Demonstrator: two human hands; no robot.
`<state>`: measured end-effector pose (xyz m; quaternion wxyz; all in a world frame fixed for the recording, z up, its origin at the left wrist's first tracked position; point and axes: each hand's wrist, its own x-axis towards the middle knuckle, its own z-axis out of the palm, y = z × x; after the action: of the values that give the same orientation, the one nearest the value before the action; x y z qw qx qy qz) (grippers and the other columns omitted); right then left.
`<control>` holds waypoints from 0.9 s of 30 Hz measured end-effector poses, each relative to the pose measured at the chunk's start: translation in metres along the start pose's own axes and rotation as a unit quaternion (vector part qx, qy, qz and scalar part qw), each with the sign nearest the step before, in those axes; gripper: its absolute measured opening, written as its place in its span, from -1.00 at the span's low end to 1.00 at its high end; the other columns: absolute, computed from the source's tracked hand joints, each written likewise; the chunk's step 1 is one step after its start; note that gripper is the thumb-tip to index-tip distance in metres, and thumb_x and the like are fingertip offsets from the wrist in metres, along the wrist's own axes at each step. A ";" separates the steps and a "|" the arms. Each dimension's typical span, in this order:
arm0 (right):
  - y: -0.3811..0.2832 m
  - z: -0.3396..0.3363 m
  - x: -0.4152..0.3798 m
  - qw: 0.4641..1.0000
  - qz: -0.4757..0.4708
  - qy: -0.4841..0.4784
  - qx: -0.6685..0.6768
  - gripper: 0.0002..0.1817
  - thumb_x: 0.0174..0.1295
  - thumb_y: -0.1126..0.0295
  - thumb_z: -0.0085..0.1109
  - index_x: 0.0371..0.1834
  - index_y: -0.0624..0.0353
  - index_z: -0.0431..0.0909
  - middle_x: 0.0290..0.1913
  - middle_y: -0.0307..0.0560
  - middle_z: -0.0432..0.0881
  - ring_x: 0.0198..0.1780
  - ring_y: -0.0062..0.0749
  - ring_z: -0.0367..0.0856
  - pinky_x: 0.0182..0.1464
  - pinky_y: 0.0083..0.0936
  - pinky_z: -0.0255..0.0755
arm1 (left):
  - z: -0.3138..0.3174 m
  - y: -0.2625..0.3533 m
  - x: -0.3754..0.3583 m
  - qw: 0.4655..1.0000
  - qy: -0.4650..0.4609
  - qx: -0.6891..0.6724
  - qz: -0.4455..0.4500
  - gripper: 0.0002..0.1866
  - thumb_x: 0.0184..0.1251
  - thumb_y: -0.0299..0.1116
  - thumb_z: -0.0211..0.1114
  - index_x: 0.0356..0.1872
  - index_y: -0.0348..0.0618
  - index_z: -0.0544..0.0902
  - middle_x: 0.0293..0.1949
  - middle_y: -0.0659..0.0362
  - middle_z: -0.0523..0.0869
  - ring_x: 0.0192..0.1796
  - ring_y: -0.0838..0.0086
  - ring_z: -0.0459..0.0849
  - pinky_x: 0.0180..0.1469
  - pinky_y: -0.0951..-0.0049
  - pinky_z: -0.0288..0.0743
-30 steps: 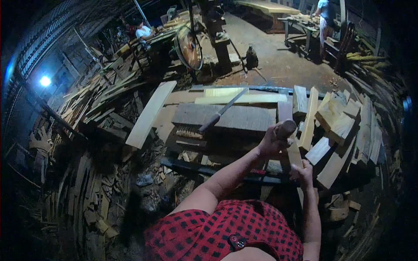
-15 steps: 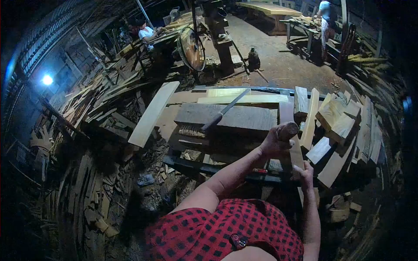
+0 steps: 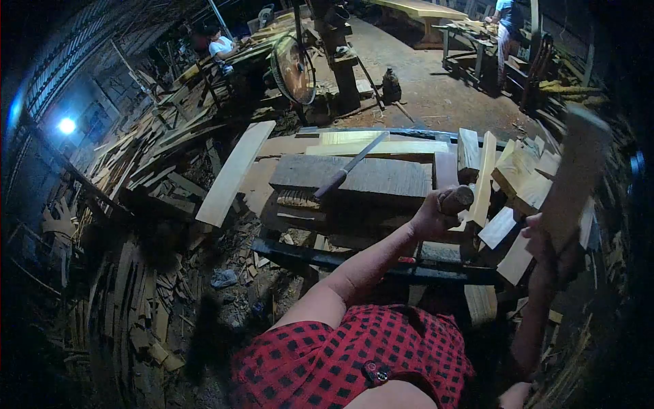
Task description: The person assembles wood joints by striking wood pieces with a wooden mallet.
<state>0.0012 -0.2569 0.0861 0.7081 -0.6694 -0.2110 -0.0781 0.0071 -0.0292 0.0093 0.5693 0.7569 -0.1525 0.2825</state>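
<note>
Biggest thing here is the block (image 3: 385,178), flat face up, so it makes a decent rest. The blurry board (image 3: 579,177) is up at the right; the right hand looks clamped (image 3: 543,249) round its lower end, probably to steer it. A tool (image 3: 349,168) lies slantwise on the block, handle nearest the wearer, handy for grabbing. The left hand (image 3: 431,218) is wrapped round a wooden stub (image 3: 459,198), presumably keeping it steady.

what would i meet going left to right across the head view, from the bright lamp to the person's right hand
Bright lamp → long pale board → long tool with a dark handle → left hand, gripping a rounded brown piece → pale wood block → right hand, holding a blurred board.
</note>
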 end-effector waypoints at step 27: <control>-0.012 0.032 0.015 0.925 -0.165 -0.226 -0.257 -0.66 0.03 0.33 0.24 -0.17 0.21 0.39 -0.43 0.19 0.56 -0.38 0.06 0.60 -0.40 -0.28 0.46 | 0.012 0.012 0.000 0.952 0.116 -0.266 -0.097 -0.86 -0.06 -0.55 0.31 -0.46 -0.16 0.52 -0.52 0.31 0.53 -0.45 0.63 0.48 -0.39 0.55 0.40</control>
<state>0.0035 -0.2243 0.1031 0.4223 -0.7843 -0.4451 -0.0921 0.0031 -0.0440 0.0165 0.7887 0.5509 -0.0808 0.2607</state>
